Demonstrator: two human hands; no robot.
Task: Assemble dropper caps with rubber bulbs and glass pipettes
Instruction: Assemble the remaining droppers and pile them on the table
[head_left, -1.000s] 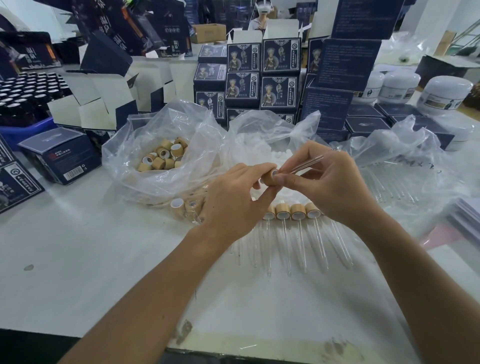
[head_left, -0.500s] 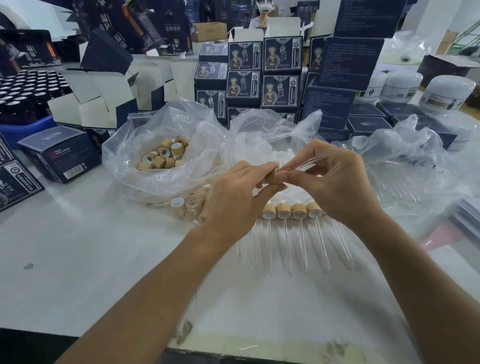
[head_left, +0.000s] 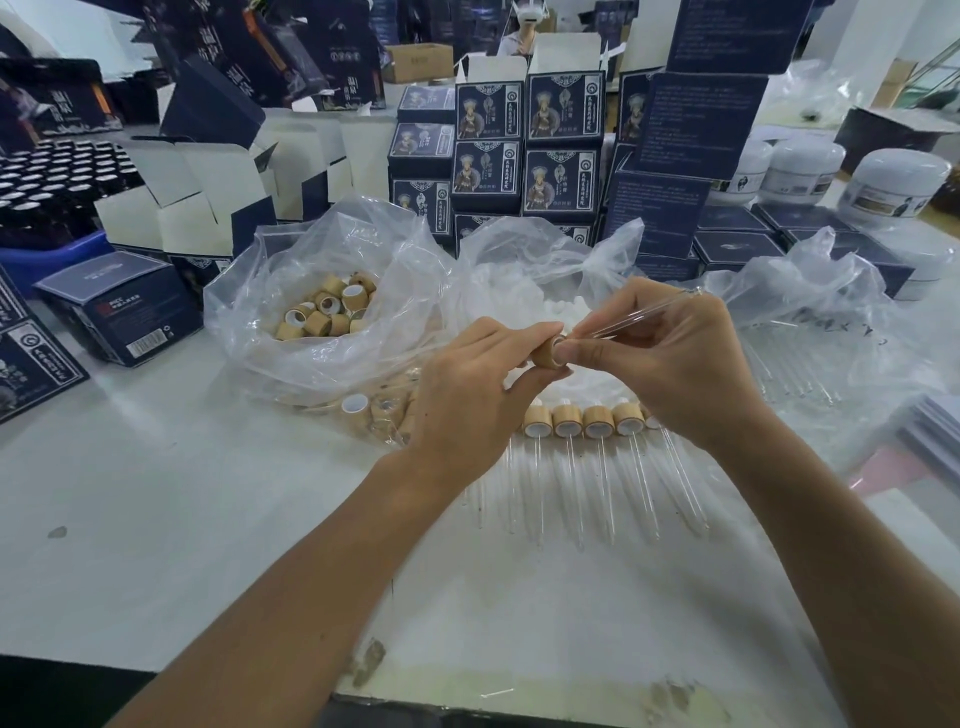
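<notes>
A white surface (head_left: 156, 519) fills the lower frame, with stacked dark blue boxes (head_left: 524, 156) across the top and white jars (head_left: 893, 187) at upper right. At centre left a clear plastic bag (head_left: 322, 322) holds loose bamboo caps (head_left: 327, 312); a second bag (head_left: 524, 280) behind the hands holds white rubber bulbs. Just below the hands, a row of finished droppers (head_left: 582, 421) lies on the surface, pipettes pointing toward the viewer. At frame centre, the left hand (head_left: 467, 395) pinches a bamboo cap (head_left: 550, 356) between thumb and forefinger. The right hand (head_left: 670, 364) pinches a glass pipette (head_left: 644, 314) near its lower end, at the cap's opening. The pipette looks light, stiff, slippery and breakable, so it is best held close to the inserted end and pushed straight; the cap seems rigid and easy to grip by its sides.
</notes>
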